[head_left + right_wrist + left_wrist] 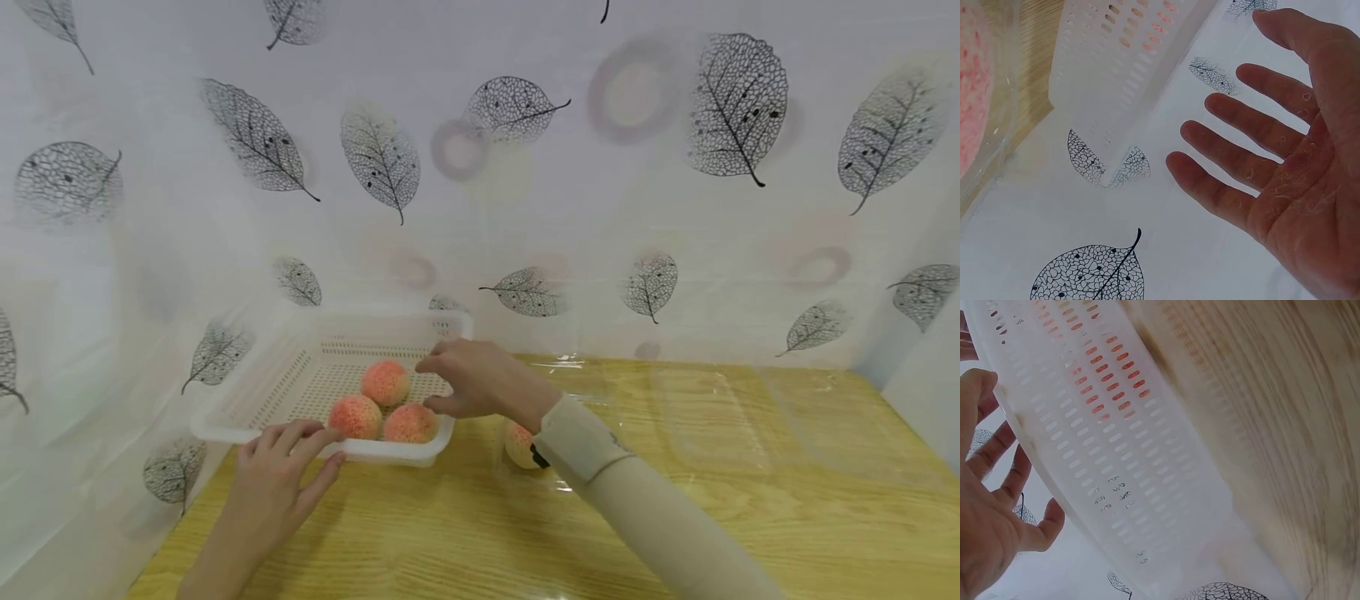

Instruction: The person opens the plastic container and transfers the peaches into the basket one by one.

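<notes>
A white perforated plastic basket [258,433] holds three peaches: one at the back [386,383], one at front left [356,417] and one at front right [412,423]. My left hand [276,479] rests its fingertips on the basket's front rim, the thumb just outside it. Over the basket's right end reaches my right hand [472,379], its fingers spread and nothing between them in the right wrist view. Beneath the right wrist, another peach [519,446] sits in a clear plastic container [1007,94], partly hidden by the forearm.
More clear plastic containers [708,417] lie on the right part of the wooden table [465,533]. A pale sheet with leaf prints [525,225] hangs behind the table and along its left side, close to the basket.
</notes>
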A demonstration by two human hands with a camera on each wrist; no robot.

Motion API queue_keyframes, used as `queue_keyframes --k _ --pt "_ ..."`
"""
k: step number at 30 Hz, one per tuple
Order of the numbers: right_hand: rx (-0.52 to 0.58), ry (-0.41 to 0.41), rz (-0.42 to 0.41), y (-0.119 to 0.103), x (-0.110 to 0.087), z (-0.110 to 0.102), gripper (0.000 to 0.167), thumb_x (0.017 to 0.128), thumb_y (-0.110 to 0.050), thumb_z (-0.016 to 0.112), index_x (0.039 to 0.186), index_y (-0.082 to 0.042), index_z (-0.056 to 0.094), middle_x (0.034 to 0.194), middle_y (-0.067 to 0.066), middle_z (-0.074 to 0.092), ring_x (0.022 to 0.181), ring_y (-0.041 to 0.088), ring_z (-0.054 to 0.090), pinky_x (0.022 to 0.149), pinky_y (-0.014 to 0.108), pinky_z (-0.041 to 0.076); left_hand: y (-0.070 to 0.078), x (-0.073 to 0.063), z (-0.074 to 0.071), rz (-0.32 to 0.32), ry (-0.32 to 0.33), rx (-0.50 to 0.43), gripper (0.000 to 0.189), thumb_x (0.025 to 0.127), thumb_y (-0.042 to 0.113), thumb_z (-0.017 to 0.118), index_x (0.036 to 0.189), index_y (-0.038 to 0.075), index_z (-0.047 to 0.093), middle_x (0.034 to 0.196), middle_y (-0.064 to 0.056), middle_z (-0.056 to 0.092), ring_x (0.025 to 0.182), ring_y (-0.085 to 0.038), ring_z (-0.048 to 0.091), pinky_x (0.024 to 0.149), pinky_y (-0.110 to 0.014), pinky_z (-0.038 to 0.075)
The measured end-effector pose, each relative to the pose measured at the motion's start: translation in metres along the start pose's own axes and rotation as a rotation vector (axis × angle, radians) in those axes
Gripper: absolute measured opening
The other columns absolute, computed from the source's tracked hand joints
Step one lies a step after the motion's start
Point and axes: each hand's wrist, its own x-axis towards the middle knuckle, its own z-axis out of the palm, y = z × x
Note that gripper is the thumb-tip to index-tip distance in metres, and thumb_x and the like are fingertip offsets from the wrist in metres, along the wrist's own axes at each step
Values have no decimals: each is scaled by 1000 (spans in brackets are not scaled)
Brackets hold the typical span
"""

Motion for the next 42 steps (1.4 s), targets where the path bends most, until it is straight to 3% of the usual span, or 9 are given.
queue_keyframes --k 3,7,11,24,36,38,42 --pt "5 0 1 1 -4 0 46 95 -37 71 135 -14 67 130 6 70 112 19 70 92 36 59 0 0 0 9 8 -1 22 97 40 69 108 23 75 104 -3 70 95 -34 63 68 -60 48" --pt "-3 4 -2 3 -10 2 45 94 -36 73 133 -14 68 127 7 71 107 19 71 92 35 59 1 1 0 24 22 0 44 106 55 46 106 22 76 100 -4 68 92 -34 63 66 -60 48" --pt "-10 1 -2 5 -14 4 45 94 -36 72 133 -13 68 126 7 71 102 19 71 91 35 59 2 1 1 41 39 8 60 107 60 30 104 21 76 97 -5 66 89 -34 63 63 -58 48" --pt "-38 19 -27 8 -28 4 41 95 -35 71 130 -12 70 121 7 73 102 20 70 90 35 58 2 2 3 71 74 29 58 107 59 32 103 20 75 96 -6 67 84 -34 63 58 -55 49" --pt "10 45 -42 14 -43 6 40 91 -28 74 126 -9 71 122 9 74 107 22 71 93 37 58 2 2 4 71 77 39 59 107 59 32 103 20 76 96 -6 67 85 -35 63 58 -56 48" --pt "6 44 -35 15 -46 5 41 91 -29 75 127 -9 71 121 9 74 107 22 71 93 37 58 2 2 3 71 74 36 56 107 58 35 103 20 76 97 -5 67 85 -34 63 58 -55 48" --pt "-3 41 -28 16 -51 5 41 91 -30 75 127 -9 71 118 9 74 104 22 71 90 36 58 1 1 2 61 49 28 29 101 46 60 105 21 75 98 -4 67 87 -32 62 61 -55 48"
